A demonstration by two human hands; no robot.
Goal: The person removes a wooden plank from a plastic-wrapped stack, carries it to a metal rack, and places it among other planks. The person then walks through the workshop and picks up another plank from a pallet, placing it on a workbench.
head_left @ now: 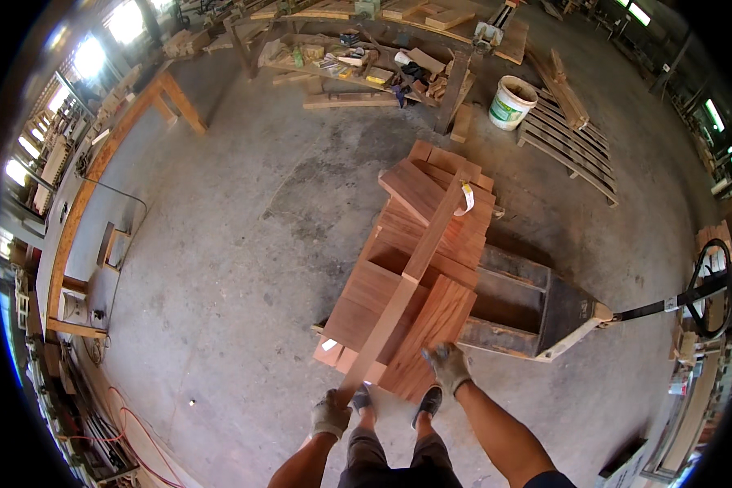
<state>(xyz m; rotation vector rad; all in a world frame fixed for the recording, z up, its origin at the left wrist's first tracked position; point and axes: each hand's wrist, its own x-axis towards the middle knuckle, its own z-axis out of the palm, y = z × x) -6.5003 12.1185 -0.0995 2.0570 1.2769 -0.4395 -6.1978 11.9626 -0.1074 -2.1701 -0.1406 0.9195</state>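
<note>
My left hand (330, 413), in a grey work glove, is closed around the near end of a narrow wooden strip (380, 342). That strip slants away from me over a stack of reddish-brown boards (366, 305). It meets a second narrow strip (439, 224) end to end; whether they are joined I cannot tell. A curled white and yellow label (466, 199) sits near the far end. My right hand (447, 366), also gloved, has its fingers apart at the near right edge of a wide grained board (431, 333). It does not grip the board.
The stack rests by a pallet jack (537, 313), its handle reaching right. Beyond stand a white bucket (512, 102), a slatted pallet (569, 138) and a cluttered low bench (358, 69). A long wood-edged table (77, 215) runs along the left; a red hose (126, 423) lies lower left.
</note>
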